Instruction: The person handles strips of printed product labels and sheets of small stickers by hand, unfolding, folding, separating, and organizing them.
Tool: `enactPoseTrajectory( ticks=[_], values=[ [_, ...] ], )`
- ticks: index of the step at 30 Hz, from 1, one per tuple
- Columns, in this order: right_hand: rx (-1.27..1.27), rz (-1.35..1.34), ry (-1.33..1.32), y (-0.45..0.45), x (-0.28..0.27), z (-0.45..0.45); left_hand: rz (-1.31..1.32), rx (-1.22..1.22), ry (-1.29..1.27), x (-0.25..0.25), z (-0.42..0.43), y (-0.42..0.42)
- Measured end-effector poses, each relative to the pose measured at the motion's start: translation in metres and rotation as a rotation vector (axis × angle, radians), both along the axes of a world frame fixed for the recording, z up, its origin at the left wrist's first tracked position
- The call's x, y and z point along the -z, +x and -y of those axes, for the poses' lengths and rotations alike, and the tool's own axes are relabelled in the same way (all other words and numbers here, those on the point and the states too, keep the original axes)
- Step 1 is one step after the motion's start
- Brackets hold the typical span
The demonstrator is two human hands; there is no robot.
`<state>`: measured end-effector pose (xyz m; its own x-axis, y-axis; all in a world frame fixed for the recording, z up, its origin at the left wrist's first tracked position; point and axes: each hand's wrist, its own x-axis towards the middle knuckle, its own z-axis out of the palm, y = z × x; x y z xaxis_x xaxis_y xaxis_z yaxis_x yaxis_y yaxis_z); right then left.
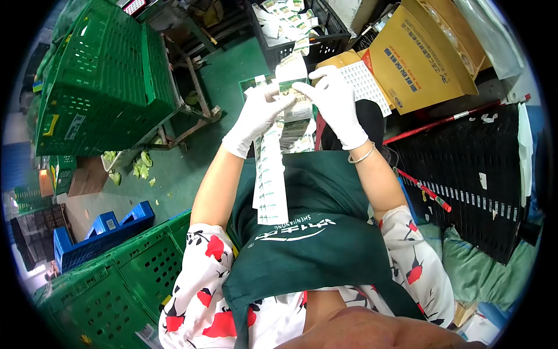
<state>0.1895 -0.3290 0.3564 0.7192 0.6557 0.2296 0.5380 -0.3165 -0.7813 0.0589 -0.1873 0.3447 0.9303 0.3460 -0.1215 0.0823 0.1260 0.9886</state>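
A strip of green-and-white printed labels (292,70) stretches between my gloved hands, above the lap. My left hand (256,119) is closed on its left side, thumb and fingers pinching the edge. From below that hand hang long white folded strips of labels (271,180), reaching down over the dark green apron (314,244). My right hand (338,104) has its thumb and a finger together at the strip's right edge; the other fingers are curled. More stacked labels (296,142) lie beneath the hands, partly hidden by them.
Ahead stands a black crate (325,49) heaped with loose labels. An open cardboard box (412,64) is at the right, with a white sheet of small printed marks (365,84) beside it. Green crates (99,81) stack up at the left; black crates (465,168) stand right.
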Motion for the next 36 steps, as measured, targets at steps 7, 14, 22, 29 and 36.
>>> enactPoseTrajectory(
  ticks=[7,14,22,29,36],
  values=[
    [-0.584,-0.464,-0.299,-0.005,-0.041,0.025,-0.034,-0.086,-0.059,-0.003,-0.014,-0.003],
    [-0.167,-0.435,0.259,0.002,-0.016,0.018,0.049,-0.014,-0.028,0.007,-0.006,-0.001],
    [0.122,0.126,0.089,-0.009,0.000,-0.001,0.032,0.036,0.024,0.005,-0.003,-0.009],
    [-0.559,-0.501,-0.131,-0.005,-0.023,0.027,-0.001,-0.121,-0.100,-0.012,-0.014,-0.011],
    [-0.202,-0.315,0.302,0.000,-0.024,0.011,0.055,0.008,-0.026,-0.005,-0.005,-0.007]
  ],
)
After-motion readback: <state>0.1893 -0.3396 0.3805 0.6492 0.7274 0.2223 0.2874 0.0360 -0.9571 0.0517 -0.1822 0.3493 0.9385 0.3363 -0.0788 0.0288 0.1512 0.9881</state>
